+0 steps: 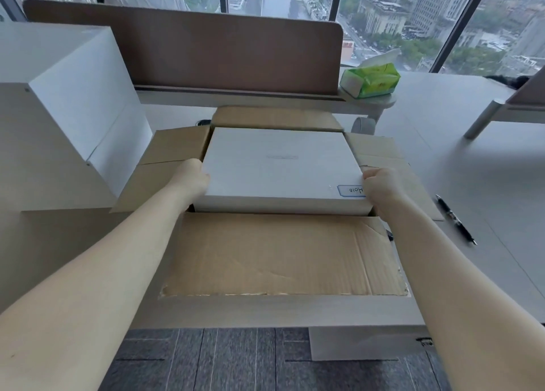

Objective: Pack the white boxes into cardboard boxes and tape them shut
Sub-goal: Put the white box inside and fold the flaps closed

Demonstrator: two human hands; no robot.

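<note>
One cardboard box (pixel 283 252) at the desk's (pixel 460 142) near edge, four flaps spread open; one flat white box (pixel 280 166) in its opening, bearing one blue-edged label (pixel 351 190); two hands, left hand (pixel 193 179) and right hand (pixel 382 185); two large white boxes (pixel 73 95) by the left edge; one pen (pixel 455 219) by the right edge; one green tissue pack (pixel 370 79) toward the far edge.
</note>
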